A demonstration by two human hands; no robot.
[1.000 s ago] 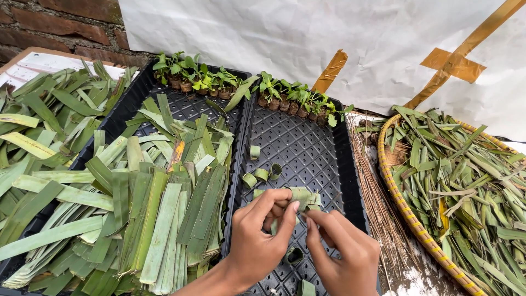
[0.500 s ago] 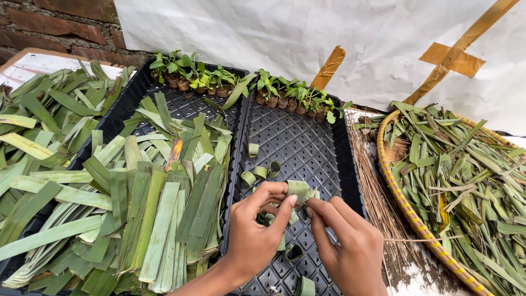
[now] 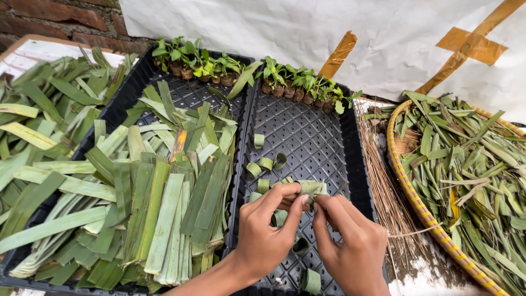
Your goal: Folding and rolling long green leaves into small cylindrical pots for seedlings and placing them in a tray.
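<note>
A rolled leaf strip (image 3: 312,188) sits pinched between both hands over the right black tray (image 3: 323,137); the left hand (image 3: 269,230) and right hand (image 3: 350,246) have fingers closed on it, seemingly curling it. Small leaf rings (image 3: 266,163) lie on that tray, seedlings (image 3: 298,82) along its far edge, cut leaves (image 3: 164,192) piled to its left, a basket (image 3: 405,186) to its right.

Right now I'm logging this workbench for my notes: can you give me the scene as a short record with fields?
left hand: pinches leaf strip
right hand: pinches same strip, thin stick at fingertips
right tray: leaf rings, seedlings at far edge
left tray: cut leaves, seedlings at far edge
basket: leaf scraps
between tray and basket: sticks
</note>
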